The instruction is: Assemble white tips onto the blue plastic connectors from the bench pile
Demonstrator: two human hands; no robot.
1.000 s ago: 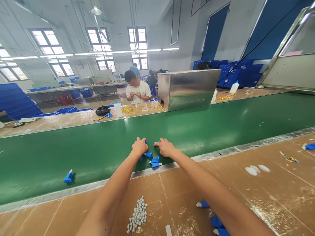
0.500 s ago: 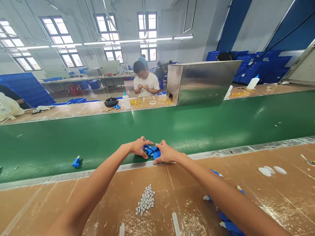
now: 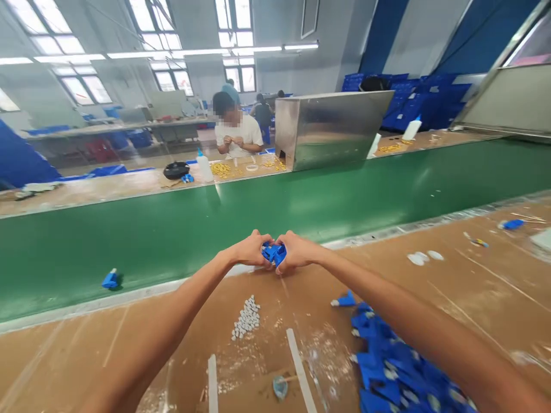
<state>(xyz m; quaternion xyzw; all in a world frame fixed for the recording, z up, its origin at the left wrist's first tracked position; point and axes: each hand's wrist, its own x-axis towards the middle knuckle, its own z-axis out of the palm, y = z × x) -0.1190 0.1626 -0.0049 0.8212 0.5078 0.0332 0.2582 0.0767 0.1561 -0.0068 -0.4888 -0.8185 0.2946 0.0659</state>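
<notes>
My left hand (image 3: 255,250) and my right hand (image 3: 296,252) face each other at the near edge of the green belt (image 3: 172,229). Between them, fingers curled round it from both sides, is a small cluster of blue plastic parts (image 3: 274,252). How many parts there are I cannot tell. Under my right forearm lies a large heap of similar blue parts (image 3: 387,367) with whitish tips. One stray blue part (image 3: 111,279) rests on the belt to the left. A pile of small grey pellets (image 3: 247,318) sits on the brown table in front of me.
Two white strips (image 3: 297,361) are on the table, with a small dish (image 3: 279,387) between them. White discs (image 3: 424,257) lie to the right. Across the belt are a white bottle (image 3: 204,166), a metal box (image 3: 327,132) and a seated person (image 3: 239,135).
Both hands have closed in round the blue parts and lifted or drawn them from the belt toward the table edge. My view has tilted down and right, showing more of the heap.
</notes>
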